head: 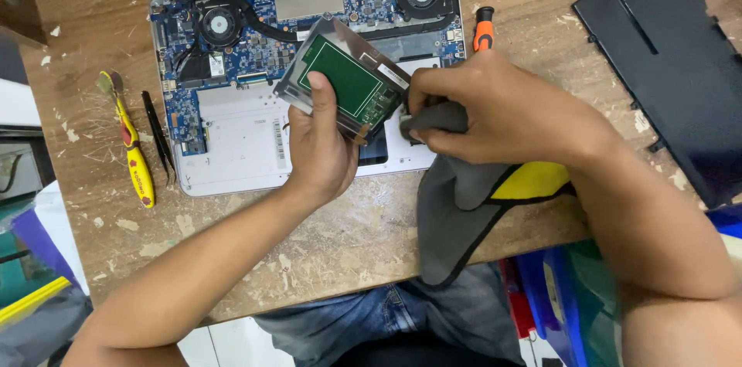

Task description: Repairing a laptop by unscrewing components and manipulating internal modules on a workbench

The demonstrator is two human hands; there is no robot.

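An opened laptop (232, 135) lies face down on the wooden table, its blue circuit board and two fans exposed. My left hand (321, 143) holds a hard drive (344, 81) tilted above the laptop, green circuit side up. My right hand (495, 108) is closed on a grey cloth (456, 205) with a yellow patch, pressing a fold of it against the drive's right edge. The rest of the cloth hangs over the table's front edge.
A yellow-handled tool (133, 151) and black tweezers (158, 135) lie left of the laptop. An orange-handled screwdriver (483, 27) pokes out behind my right hand. The laptop's black bottom cover (672, 58) rests at the right. The wooden table (332, 243) is scratched and flaked.
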